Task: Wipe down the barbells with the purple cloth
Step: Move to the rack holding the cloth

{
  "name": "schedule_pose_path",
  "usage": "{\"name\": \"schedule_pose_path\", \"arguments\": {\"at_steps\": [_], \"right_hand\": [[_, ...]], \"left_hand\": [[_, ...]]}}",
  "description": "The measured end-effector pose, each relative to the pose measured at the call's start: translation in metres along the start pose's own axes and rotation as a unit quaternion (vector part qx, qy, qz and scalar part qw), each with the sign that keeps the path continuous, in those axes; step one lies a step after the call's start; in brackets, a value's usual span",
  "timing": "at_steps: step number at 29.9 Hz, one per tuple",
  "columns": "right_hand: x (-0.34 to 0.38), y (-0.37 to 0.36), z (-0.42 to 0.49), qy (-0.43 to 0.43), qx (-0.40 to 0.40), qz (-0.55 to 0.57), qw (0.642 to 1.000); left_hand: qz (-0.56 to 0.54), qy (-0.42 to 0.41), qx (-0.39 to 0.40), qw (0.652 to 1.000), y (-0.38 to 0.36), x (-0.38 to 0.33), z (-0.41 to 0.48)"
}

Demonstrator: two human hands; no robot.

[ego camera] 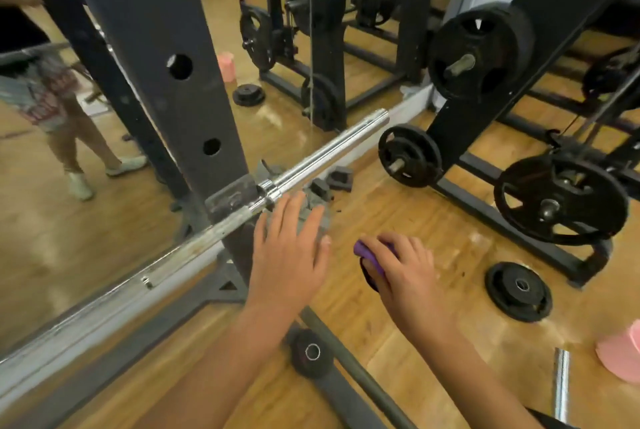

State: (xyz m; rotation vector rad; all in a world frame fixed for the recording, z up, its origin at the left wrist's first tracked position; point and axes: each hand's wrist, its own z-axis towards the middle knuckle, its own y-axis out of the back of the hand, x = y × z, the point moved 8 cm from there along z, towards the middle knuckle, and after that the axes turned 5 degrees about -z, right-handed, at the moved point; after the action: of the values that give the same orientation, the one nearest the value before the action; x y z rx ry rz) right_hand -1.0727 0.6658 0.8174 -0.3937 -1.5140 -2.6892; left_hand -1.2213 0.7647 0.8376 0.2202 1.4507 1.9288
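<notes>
the barbell [311, 158] lay across a hook on the dark rack upright [166, 47], its chrome sleeve jutting past it. the left hand [287, 252] was flat, fingers straight and spread, holding nothing, just beside the barbell's collar; whether it touched the bar could not be told. the right hand [398, 269], farther from the barbell on the same side, gripped the bunched purple cloth [369, 253], apart from the bar. a loose weight plate [517, 291] lay on the wooden floor [415, 206], well apart from the barbell.

purple cloth [369, 255] mostly hidden under right hand [403, 272]; barbell [325, 149] cut off at left edge
</notes>
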Motion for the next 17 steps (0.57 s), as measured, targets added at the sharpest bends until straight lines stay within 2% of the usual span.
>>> {"name": "schedule_pose_path", "arguments": {"at_steps": [6,11,17], "right_hand": [[-0.03,-0.027,0.05,-0.011,-0.011,0.016,1.0],[-0.047,-0.046,0.072,-0.022,0.01,0.02,0.999],[-0.078,-0.049,0.104,-0.03,0.001,0.01,0.999]], "left_hand": [[0.014,0.002,0.009,1.0,-0.032,0.018,0.084],[0.009,0.033,0.04,0.999,-0.056,0.035,0.145],[0.03,0.023,0.046,0.998,-0.078,0.049,0.202]]}}
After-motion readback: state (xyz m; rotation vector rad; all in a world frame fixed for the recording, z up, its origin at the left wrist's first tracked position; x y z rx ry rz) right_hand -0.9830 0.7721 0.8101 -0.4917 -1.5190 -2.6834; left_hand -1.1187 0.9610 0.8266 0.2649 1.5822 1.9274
